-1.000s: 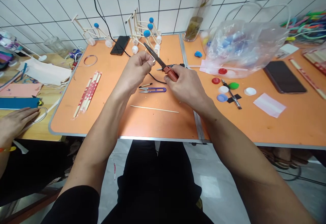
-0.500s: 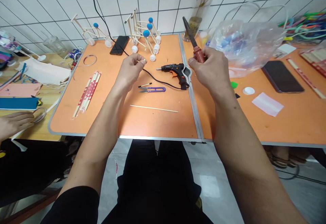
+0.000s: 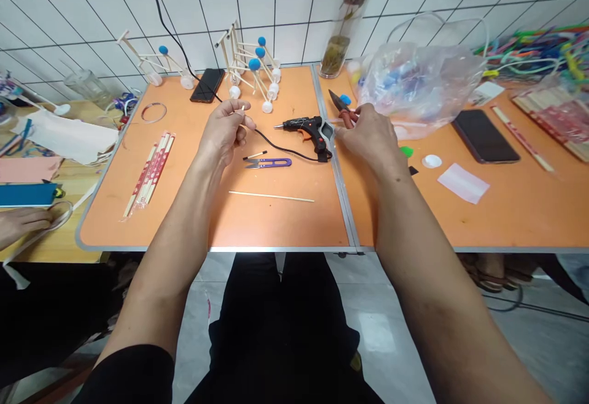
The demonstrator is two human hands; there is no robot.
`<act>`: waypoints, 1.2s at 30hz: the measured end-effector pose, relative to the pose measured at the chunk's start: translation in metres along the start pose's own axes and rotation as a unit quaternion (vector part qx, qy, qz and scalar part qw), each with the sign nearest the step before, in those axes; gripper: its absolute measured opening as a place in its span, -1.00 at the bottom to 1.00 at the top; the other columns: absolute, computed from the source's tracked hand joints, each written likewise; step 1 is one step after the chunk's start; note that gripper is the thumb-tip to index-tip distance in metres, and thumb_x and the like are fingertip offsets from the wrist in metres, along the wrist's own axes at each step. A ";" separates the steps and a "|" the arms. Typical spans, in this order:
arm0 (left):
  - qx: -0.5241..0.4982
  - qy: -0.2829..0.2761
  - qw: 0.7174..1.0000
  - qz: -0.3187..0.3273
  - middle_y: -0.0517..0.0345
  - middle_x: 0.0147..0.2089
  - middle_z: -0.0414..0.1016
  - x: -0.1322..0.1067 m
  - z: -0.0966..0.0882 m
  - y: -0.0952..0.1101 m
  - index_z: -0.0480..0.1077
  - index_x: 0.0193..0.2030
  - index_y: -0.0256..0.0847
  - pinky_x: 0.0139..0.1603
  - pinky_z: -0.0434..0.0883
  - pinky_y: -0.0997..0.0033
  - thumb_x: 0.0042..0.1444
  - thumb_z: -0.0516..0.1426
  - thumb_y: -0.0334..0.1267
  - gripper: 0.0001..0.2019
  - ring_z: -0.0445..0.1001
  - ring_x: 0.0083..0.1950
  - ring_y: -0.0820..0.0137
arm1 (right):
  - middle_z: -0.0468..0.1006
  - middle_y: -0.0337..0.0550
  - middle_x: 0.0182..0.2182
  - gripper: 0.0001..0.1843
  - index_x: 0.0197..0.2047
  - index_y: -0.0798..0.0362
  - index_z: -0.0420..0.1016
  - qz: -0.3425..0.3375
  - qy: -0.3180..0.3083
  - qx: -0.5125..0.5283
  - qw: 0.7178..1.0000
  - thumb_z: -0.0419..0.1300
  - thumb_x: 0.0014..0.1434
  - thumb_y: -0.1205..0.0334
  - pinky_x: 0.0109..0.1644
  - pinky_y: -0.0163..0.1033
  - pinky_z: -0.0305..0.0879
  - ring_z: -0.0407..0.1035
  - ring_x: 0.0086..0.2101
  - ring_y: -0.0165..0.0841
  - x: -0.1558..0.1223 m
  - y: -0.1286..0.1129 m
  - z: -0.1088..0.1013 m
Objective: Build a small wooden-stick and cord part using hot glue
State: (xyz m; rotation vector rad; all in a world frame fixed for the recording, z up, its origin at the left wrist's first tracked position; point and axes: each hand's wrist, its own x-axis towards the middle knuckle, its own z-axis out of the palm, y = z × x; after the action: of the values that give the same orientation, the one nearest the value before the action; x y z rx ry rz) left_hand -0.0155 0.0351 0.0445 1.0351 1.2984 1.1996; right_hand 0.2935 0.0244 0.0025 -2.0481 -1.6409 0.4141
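My left hand [image 3: 224,129] is held above the table, its fingers pinched on a small pale stick piece [image 3: 243,110], mostly hidden by the fingers. My right hand [image 3: 372,137] grips what look like dark-bladed scissors [image 3: 341,105] with red handles, low over the table near the metal seam. A blue round piece [image 3: 345,100] shows just behind the blades. Between the hands lies a black glue gun [image 3: 304,127], nozzle pointing left. Purple thread snips [image 3: 271,163], a short dark-tipped stick [image 3: 254,155] and a thin wooden stick [image 3: 271,196] rest in front.
Stick models with blue balls and white wheels [image 3: 255,70] stand at the back beside a phone [image 3: 207,85]. Wrapped chopsticks [image 3: 150,174] lie left. A glass bottle [image 3: 338,45], plastic bag [image 3: 418,85] and second phone [image 3: 485,136] are right. Another person's hand [image 3: 23,226] is at far left.
My right hand has lowered the scissors from upright to near the tabletop by the blue piece. My left hand has turned, still pinching the small stick piece. The view has shifted slightly.
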 end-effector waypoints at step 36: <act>0.009 0.188 0.964 0.191 0.44 -0.33 0.60 0.135 -0.043 0.023 0.24 -0.16 -0.05 -0.07 0.57 0.46 0.55 0.15 -0.57 -0.67 0.57 -0.26 0.60 | 0.60 0.43 0.38 -0.41 0.47 0.10 0.50 0.010 -0.005 -0.016 1.000 0.27 0.50 0.02 0.39 0.29 0.44 0.52 0.37 0.37 -0.020 -0.039 -0.008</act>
State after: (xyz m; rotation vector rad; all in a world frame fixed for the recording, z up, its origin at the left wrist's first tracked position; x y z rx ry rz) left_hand -0.0710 0.1671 0.0475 1.1411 1.4374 1.7448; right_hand 0.2612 0.0104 0.0292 -2.0907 -1.6431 0.4074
